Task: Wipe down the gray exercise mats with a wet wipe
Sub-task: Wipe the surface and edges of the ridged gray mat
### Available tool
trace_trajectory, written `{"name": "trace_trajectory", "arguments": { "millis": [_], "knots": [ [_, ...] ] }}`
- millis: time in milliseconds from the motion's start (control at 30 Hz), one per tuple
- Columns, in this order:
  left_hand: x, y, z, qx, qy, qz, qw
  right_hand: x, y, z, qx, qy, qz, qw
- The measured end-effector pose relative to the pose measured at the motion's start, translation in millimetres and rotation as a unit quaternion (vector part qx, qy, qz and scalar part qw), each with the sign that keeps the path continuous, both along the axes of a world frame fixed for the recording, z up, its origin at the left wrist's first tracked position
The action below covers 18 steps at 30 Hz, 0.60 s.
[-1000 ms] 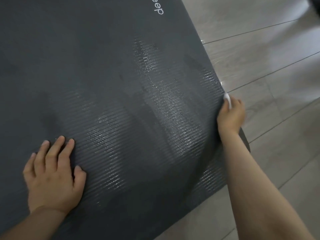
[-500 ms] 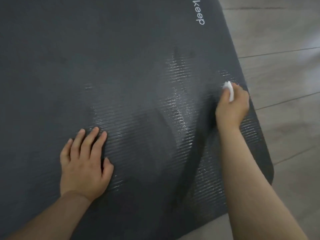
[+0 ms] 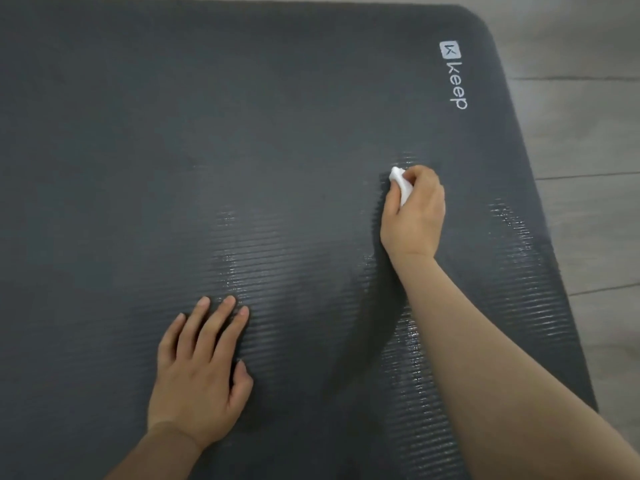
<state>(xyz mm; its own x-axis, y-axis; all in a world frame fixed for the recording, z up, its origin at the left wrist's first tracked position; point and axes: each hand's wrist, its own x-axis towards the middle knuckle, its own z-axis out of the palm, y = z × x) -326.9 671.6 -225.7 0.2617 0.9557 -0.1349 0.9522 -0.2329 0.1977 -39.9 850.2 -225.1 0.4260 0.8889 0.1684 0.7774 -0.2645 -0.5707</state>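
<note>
On the wood-look floor (image 3: 588, 140) lies a dark gray exercise mat (image 3: 173, 133), filling nearly the whole head view; its rounded far-right corner sits at upper right, and its right edge runs diagonally down toward the lower right. Near that corner, a white logo (image 3: 455, 76) reading "keep" is printed beside a small square mark. Fine ribs run crosswise over the mat's surface, and glossy wet streaks show on the ribs in the middle, between the two hands, and along the right side near the edge. The left hand (image 3: 199, 372) rests flat on the mat at lower centre, palm down, fingers straight and close together, thumb tucked alongside, holding nothing. The right hand (image 3: 414, 213) is farther up and to the right, well apart from the left, with its forearm reaching in from the lower right corner. Its fingers are curled around a bunched white wet wipe (image 3: 401, 185), which protrudes from the front of the fist and touches the mat at the head of a damp patch, below the logo.
</note>
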Motion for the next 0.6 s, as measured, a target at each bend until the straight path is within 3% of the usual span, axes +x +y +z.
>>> {"name": "trace_trajectory", "arguments": {
  "millis": [233,300,367,433,533,600],
  "knots": [
    [0,-1,3,-0.011,-0.021,0.005,1.000,-3,4,4,-0.026,-0.039,0.001,0.999],
    [3,2,12,-0.014,-0.094,0.068,0.993,-1,4,2,-0.036,-0.054,0.004,0.998],
    [10,29,27,-0.004,-0.212,0.165,0.963,0,5,1,-0.035,-0.063,0.004,0.997],
    [14,77,34,0.025,-0.256,0.192,0.947,0,6,1,-0.042,-0.069,0.005,0.997],
    [15,173,32,0.047,-0.210,0.133,0.968,-1,7,3,-0.061,-0.069,0.006,0.996],
    [7,241,25,0.039,-0.125,0.072,0.989,-1,7,4,-0.064,-0.073,0.004,0.995]
  ]
}}
